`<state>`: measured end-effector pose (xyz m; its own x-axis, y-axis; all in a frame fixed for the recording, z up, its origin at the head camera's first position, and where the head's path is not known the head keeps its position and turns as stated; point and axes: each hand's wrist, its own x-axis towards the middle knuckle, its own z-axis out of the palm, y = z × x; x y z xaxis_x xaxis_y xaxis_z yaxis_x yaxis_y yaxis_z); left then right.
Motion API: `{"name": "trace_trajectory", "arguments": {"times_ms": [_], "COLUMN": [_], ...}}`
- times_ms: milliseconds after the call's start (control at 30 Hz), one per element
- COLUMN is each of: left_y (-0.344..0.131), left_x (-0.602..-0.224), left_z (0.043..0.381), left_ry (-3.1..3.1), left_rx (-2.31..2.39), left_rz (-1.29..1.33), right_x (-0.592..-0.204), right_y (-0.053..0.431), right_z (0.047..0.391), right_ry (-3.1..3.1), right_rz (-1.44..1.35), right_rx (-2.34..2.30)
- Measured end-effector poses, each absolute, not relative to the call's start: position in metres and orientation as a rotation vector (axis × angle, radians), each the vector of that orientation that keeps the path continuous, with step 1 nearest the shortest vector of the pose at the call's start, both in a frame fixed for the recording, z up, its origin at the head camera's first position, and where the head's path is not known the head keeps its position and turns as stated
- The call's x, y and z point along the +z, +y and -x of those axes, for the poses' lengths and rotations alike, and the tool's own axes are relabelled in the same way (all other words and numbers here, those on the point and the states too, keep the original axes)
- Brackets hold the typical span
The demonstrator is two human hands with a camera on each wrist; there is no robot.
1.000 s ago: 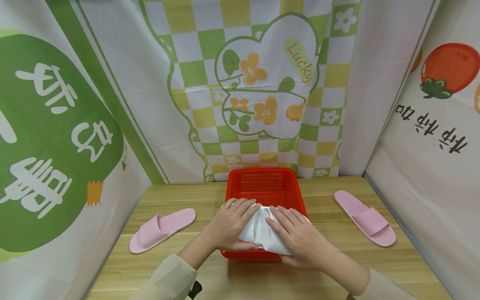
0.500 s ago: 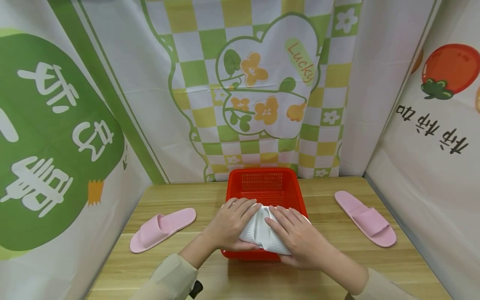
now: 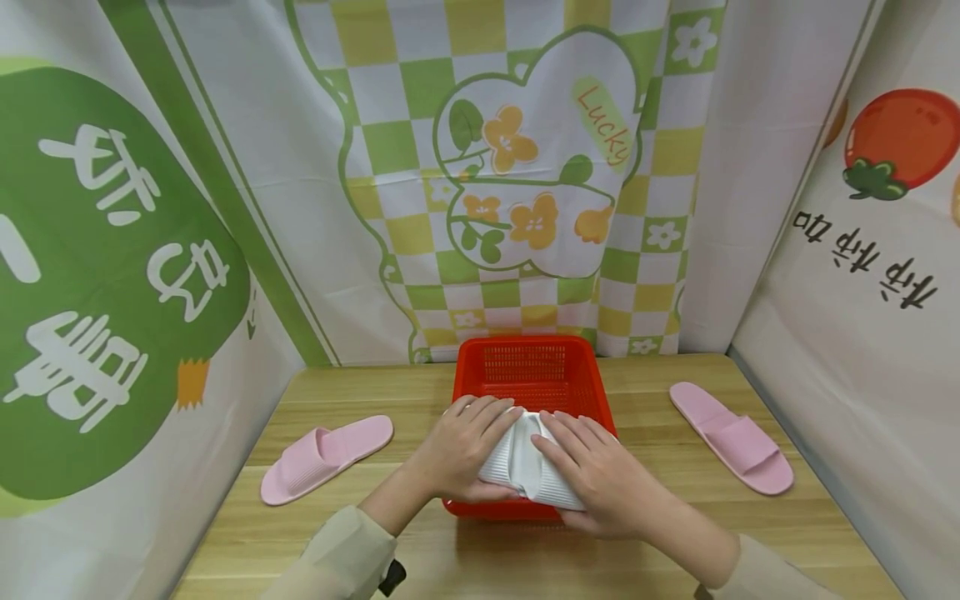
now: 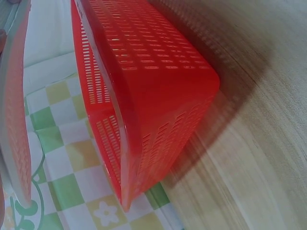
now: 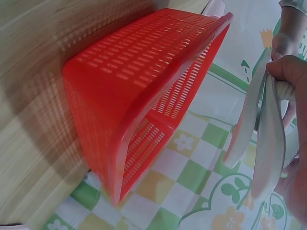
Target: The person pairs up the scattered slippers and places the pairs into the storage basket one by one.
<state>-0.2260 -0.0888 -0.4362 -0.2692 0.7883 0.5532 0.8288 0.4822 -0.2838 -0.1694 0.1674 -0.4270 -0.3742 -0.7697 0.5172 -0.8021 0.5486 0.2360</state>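
Note:
A pair of white slippers (image 3: 527,467) with ribbed straps is held up over the front of a red basket (image 3: 525,362). My left hand (image 3: 467,450) grips the left slipper, thumb below and fingers over the top. On the other side my right hand (image 3: 603,475) holds the right slipper the same way. In the right wrist view the slippers (image 5: 269,143) appear side by side, soles toward the basket (image 5: 115,76) and above its rim. The left wrist view shows only a slipper sole (image 4: 18,110) at its left edge; my fingers there are mostly cut off.
A pink slipper (image 3: 300,467) lies on the wooden table (image 3: 420,550) left of the basket, and another pink slipper (image 3: 742,442) lies to the right. Printed cloth walls (image 3: 517,292) enclose the table at the back and both sides.

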Motion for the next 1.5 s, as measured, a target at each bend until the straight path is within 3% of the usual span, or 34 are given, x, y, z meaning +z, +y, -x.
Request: {"name": "trace_trajectory", "arguments": {"times_ms": [667,1500], "left_y": [-0.092,-0.086], "left_x": [-0.437,-0.435], "left_z": [0.226,0.224], "left_ry": [-2.023,-2.023], "left_rx": [-0.119,-0.127], "left_rz": [1.392,1.393], "right_x": [-0.421,-0.422], "right_y": [0.18,0.172], "right_z": [0.169,0.172], "right_ry": [-2.252,-2.115], "right_rz": [-1.462,-1.434], "right_rx": [0.094,0.074]}}
